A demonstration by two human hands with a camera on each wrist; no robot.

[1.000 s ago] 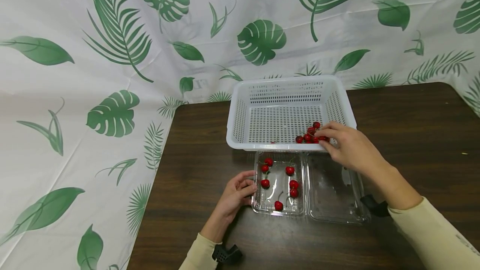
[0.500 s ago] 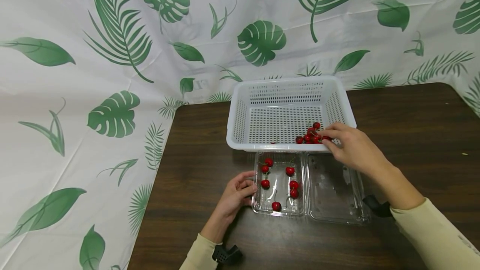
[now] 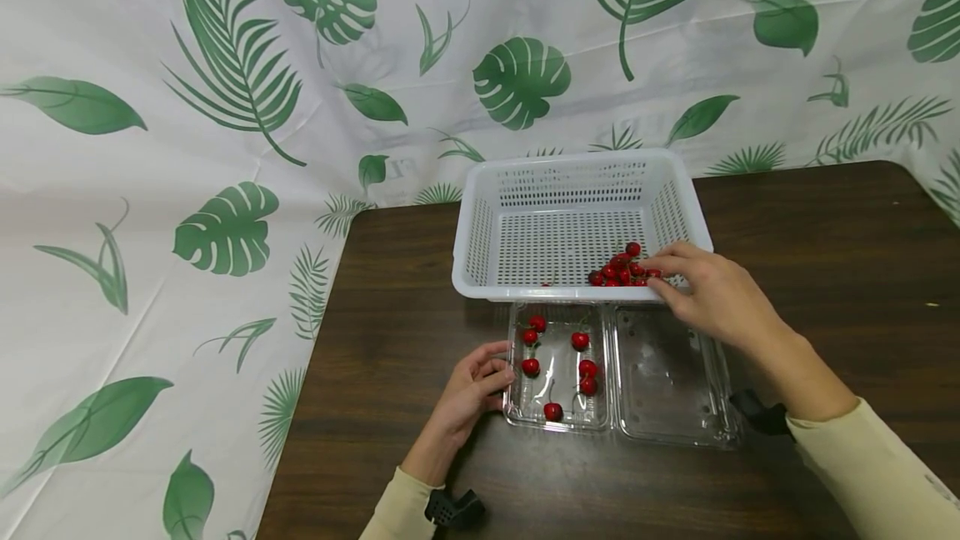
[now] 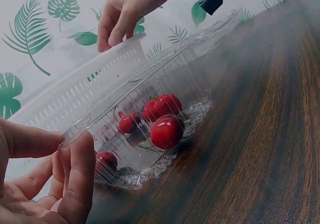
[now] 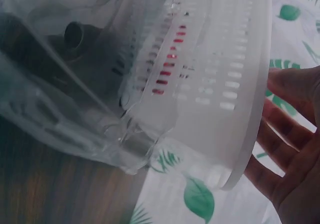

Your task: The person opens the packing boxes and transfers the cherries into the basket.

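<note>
My left hand (image 3: 468,390) pinches the left rim of a clear plastic clamshell container (image 3: 558,423); in the left wrist view, thumb and fingers (image 4: 80,179) meet at its edge. Several red cherries with stems, such as one cherry (image 3: 552,412), lie spread in its base. A white perforated basket (image 3: 480,286) stands behind it. Over the basket's front right rim, my right hand (image 3: 708,290) reaches down to a pile of cherries (image 3: 622,265). The basket wall hides its fingertips in the right wrist view (image 5: 295,134), so whether it holds a cherry is unclear.
The clamshell's lid (image 3: 667,382) lies folded open to the right, close against the basket's front. Everything stands on a dark wooden table (image 3: 832,273). A white sheet with green leaves (image 3: 420,65) hangs behind and to the left.
The right hand has shifted slightly right and back among the cherries, and the pile has spread a little leftward. One cherry near the container's front rolled slightly left. The left hand stays put.
</note>
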